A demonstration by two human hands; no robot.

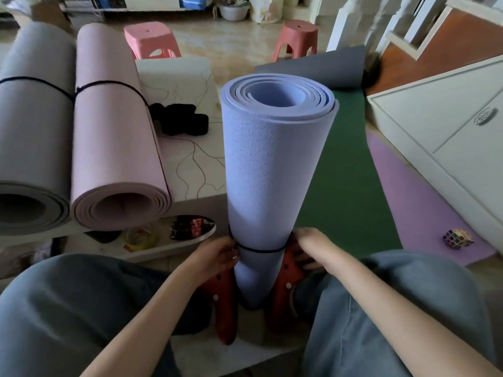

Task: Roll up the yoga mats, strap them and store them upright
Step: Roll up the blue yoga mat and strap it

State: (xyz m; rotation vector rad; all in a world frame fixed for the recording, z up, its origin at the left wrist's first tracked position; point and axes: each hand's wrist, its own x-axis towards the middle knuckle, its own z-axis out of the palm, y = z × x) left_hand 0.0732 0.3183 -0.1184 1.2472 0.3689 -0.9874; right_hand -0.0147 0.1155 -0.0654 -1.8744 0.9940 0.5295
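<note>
A rolled lavender-blue yoga mat [269, 170] stands upright between my feet in red shoes. A thin black strap [260, 250] circles its lower part. My left hand [217, 255] grips the strap at the mat's left side. My right hand [309, 246] reaches around the mat's right side at strap height; its fingertips are hidden behind the mat. On the low white table [187, 85] to the left lie a rolled pink mat [114, 137] and a rolled grey mat [30, 126], each bound with a black strap.
Spare black straps [179, 119] are piled on the table. A green mat [343, 172], a purple mat [419, 197] and a grey mat [321, 65] lie flat on the floor. A puzzle cube [458, 238] sits by the white cabinet [446, 126]. Two pink stools [152, 40] stand behind.
</note>
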